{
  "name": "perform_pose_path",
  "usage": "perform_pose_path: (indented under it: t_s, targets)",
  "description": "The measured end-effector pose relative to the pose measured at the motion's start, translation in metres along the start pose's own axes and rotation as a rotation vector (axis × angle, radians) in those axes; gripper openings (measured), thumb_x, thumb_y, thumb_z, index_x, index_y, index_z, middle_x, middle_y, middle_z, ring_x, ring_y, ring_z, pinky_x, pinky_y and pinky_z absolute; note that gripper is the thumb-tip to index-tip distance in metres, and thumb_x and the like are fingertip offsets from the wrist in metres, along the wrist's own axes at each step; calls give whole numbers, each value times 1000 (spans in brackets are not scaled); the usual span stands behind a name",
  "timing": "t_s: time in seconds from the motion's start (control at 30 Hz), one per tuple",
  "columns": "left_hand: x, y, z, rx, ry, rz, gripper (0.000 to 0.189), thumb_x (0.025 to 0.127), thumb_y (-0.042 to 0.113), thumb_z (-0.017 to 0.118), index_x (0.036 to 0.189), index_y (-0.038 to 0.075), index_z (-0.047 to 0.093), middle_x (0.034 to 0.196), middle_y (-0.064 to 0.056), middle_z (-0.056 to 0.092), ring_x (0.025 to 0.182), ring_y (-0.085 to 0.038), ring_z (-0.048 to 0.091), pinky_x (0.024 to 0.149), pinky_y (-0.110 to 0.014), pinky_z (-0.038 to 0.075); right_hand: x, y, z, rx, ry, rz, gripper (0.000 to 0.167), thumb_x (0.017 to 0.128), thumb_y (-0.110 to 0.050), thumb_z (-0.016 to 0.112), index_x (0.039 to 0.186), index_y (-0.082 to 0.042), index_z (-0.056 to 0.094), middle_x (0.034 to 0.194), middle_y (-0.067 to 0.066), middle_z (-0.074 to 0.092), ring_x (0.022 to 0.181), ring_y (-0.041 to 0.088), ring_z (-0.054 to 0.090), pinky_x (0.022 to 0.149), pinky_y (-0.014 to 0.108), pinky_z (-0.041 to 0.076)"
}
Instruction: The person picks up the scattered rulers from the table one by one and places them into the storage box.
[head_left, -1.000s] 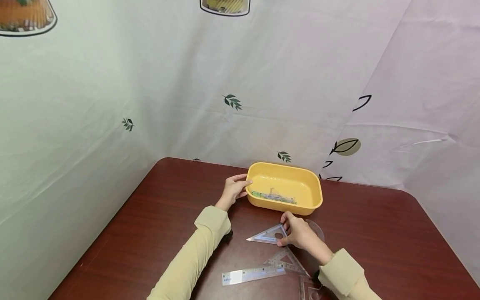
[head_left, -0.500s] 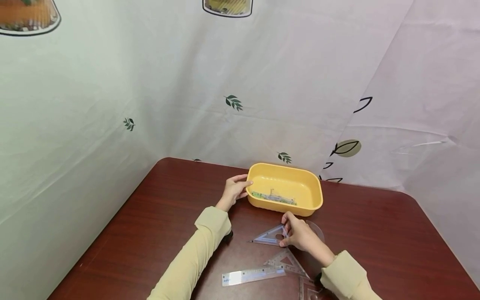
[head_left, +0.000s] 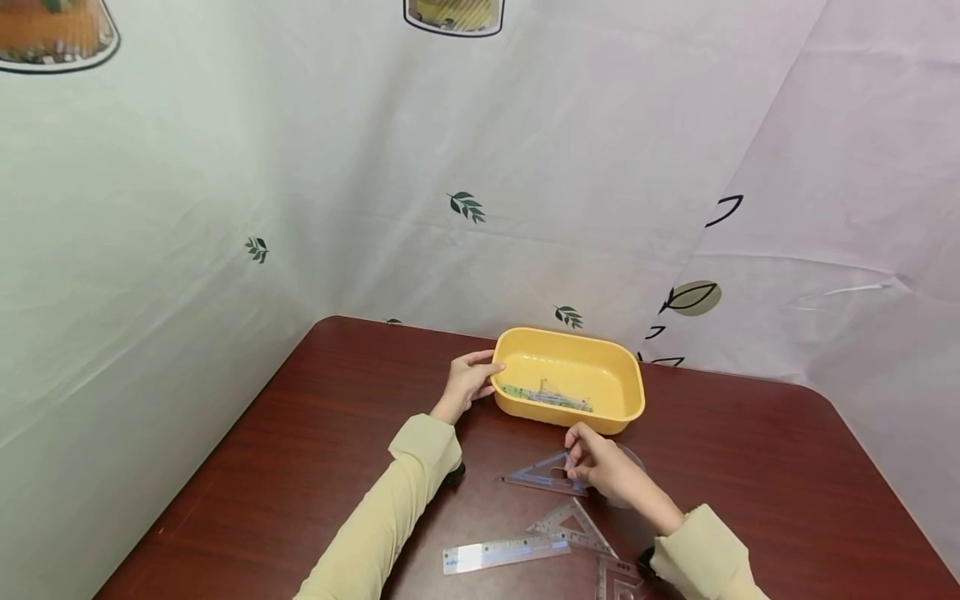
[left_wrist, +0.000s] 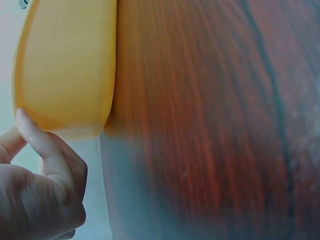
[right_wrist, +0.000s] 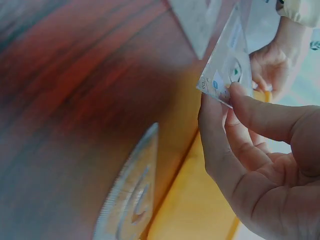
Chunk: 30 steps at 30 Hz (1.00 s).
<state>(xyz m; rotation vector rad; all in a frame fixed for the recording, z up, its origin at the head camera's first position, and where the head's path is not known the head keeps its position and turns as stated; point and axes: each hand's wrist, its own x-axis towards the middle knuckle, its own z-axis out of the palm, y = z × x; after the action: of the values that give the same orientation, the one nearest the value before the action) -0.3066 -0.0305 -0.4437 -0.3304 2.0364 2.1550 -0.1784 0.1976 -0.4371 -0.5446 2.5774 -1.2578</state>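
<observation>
At the left end of the yellow plastic tub (head_left: 630, 392), my left hand (head_left: 467, 383) holds the rim, with the thumb over the edge and the fingers against the outer wall. In front of the tub, my right hand (head_left: 603, 468) pinches a clear set square (head_left: 536, 476) between thumb and fingers. The right wrist view shows the held set square (right_wrist: 227, 65) lifted off the table by one corner. Beside the right hand lies a clear protractor (right_wrist: 131, 200), partly hidden by that hand in the head view. Flat rulers with green and clear parts (head_left: 547, 396) lie inside the tub.
Nearer the front of the brown table (head_left: 300, 467) lie a clear straight ruler (head_left: 506, 552) and a second set square (head_left: 576, 527), their ends touching or overlapping. Another clear piece (head_left: 618, 579) lies by the right sleeve. A white cloth wall (head_left: 525, 208) stands behind the table.
My right hand has shifted slightly to the right, and the set square in it has turned a little. My left hand stays on the tub, which has not visibly moved.
</observation>
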Motion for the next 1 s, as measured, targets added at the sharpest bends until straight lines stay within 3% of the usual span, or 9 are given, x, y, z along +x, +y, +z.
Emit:
perform_pose_path:
  t_s: [0.13, 0.43, 0.77, 1.0]
  targets:
    - [-1, 0, -1, 0, -7, 4, 37, 84, 15, 74, 121, 14, 67, 103, -9, 68, 58, -4, 62, 51, -14, 54, 0, -6, -2, -2, 12, -1, 25, 86, 15, 58, 100, -2, 46, 82, 6, 56, 68, 9, 56, 55, 18, 47]
    - [-3, 2, -2, -7, -9, 0, 37, 85, 13, 73, 122, 13, 66, 99, -7, 69, 54, -4, 60, 50, -14, 53, 3, -17, -13, 71, 41, 24, 24, 87, 13, 59, 107, 4, 48, 86, 15, 57, 74, 16, 60, 59, 22, 54]
    - [1, -1, 0, -8, -3, -8, 39, 84, 13, 73, 123, 12, 66, 93, -4, 67, 52, -4, 59, 47, -14, 52, 12, -12, -33, 277, -42, 35, 31, 90, 6, 59, 115, 15, 43, 92, 17, 62, 78, 12, 61, 66, 25, 59]
    - [0, 0, -1, 0, 2, -11, 39, 84, 14, 73, 123, 13, 66, 97, -6, 68, 56, -5, 62, 48, -14, 53, 18, -11, -44, 352, -23, 78, 39, 90, 4, 61, 120, 16, 39, 90, 10, 64, 76, 7, 61, 67, 25, 59]
